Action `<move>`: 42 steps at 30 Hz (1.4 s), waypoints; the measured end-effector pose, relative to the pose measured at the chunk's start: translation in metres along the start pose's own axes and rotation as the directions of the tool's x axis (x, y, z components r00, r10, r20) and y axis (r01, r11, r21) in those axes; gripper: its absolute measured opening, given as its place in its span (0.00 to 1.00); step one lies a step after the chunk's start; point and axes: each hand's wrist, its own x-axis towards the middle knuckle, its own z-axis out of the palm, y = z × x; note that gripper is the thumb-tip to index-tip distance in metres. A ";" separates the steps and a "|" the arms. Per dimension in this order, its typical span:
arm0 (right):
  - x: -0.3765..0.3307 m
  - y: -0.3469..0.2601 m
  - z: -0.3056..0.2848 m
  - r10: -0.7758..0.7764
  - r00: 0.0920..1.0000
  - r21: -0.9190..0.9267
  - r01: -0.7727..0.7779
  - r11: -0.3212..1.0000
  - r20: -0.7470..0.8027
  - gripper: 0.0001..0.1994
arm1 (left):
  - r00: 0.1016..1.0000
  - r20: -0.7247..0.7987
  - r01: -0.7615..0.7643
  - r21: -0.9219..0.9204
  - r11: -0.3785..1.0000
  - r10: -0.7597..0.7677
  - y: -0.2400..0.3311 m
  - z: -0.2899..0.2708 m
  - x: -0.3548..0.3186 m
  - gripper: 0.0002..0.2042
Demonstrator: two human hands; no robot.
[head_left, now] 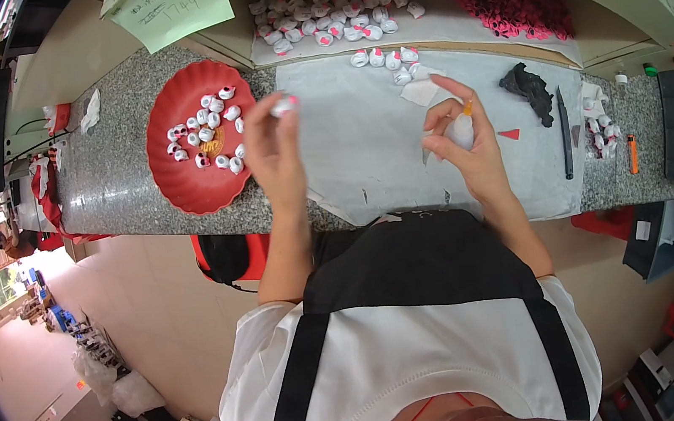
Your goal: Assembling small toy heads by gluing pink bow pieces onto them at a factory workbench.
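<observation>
My left hand (273, 146) holds a small white piece with a red spot (284, 105) at its fingertips, raised just right of a red plate (179, 176) that carries several of the same white-and-red pieces. My right hand (465, 147) grips a small white squeeze bottle with an orange tip (462, 127), above a white cloth sheet (353, 140) spread over the granite counter (107, 181). A few more white pieces (385, 58) lie at the sheet's far edge.
A large pile of white-and-red pieces (327, 3) and a heap of red parts (509, 0) lie on the far shelf. A black lump (529, 87), a black knife (565, 133), an orange lighter (632, 153) and a green paper note (170, 7) are about.
</observation>
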 end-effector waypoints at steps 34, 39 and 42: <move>-0.018 -0.051 -0.016 -0.673 0.709 -0.195 0.644 0.740 -0.212 0.18 | 0.869 0.480 0.400 -0.530 0.747 -0.125 0.028 0.062 -0.021 0.14; -0.021 -0.052 -0.007 -0.762 0.638 -0.312 0.706 0.636 -0.111 0.21 | 0.859 0.493 0.413 -0.511 0.754 -0.136 0.032 0.060 -0.023 0.17; -0.022 -0.053 -0.008 -0.770 0.638 -0.248 0.749 0.615 0.017 0.22 | 0.854 0.501 0.419 -0.502 0.757 -0.140 0.035 0.059 -0.023 0.16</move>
